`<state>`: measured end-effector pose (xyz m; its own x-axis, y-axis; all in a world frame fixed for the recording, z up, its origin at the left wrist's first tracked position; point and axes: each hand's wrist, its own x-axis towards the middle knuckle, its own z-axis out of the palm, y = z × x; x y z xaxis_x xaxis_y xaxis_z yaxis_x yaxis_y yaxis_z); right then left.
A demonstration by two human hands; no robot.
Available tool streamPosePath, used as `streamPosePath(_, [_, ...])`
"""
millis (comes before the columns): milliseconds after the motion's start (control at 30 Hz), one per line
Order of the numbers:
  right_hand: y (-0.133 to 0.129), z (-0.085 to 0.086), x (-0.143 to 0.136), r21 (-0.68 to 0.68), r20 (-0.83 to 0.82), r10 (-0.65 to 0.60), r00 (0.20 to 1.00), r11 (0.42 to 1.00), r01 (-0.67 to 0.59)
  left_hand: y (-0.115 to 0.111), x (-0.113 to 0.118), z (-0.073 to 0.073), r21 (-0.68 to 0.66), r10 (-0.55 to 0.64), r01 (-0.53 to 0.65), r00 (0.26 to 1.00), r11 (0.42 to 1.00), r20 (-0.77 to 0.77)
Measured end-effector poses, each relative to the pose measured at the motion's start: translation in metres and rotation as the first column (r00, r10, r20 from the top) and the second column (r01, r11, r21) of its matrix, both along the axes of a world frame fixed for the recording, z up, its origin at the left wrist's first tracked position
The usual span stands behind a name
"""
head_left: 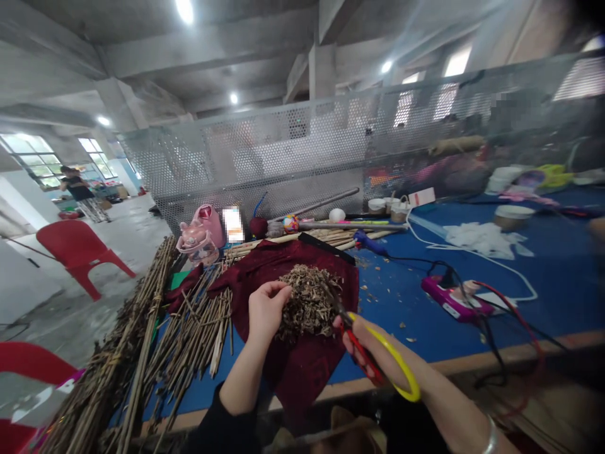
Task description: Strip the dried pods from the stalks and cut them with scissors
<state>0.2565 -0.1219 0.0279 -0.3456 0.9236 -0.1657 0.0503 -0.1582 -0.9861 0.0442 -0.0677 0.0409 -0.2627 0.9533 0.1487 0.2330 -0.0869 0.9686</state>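
My left hand is at the left edge of a heap of short, dry brown plant pieces. Its thumb and fingertips are pinched together; anything between them is too small to make out. In my right hand is a pair of shears with a red handle and a yellow loop. Their dark blades point up and left over the heap's right side. A dark red cloth lies under the heap. Loose dry sticks lie left of the cloth.
Tied bundles of long sticks line the table's left edge. Behind the cloth stand a pink bottle and a lit phone. A blue glue gun, purple power strip and cables are on the right. A perforated metal screen closes the back.
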Motion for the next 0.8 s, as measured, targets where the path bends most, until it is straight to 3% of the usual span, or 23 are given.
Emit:
streamPosePath(100, [-0.007,0.018,-0.011,0.183,0.297,0.010,0.955,0.981,-0.067,-0.008,0.005,0.003,0.036,0.053,-0.053,0.999,0.998,-0.008])
streamPosePath(233, [-0.010,0.033,-0.023,0.344,0.411,-0.031,0.911,0.931,-0.123,-0.015,0.009,0.004,0.092,0.025,-0.024,1.000,0.996,-0.010])
streamPosePath(400, [-0.008,0.029,-0.033,0.349,0.485,0.007,0.875,0.915,-0.201,-0.021,0.012,-0.001,0.107,-0.037,0.038,0.999,0.994,-0.018])
streamPosePath(667, [-0.001,0.013,-0.044,0.326,0.458,-0.040,0.888,0.937,-0.126,-0.022,0.014,-0.016,0.065,-0.080,0.082,0.996,0.995,-0.027])
streamPosePath(800, [-0.001,0.011,-0.047,0.291,0.435,-0.024,0.900,0.950,-0.116,-0.021,0.009,-0.017,0.027,-0.078,0.081,0.992,0.996,-0.101])
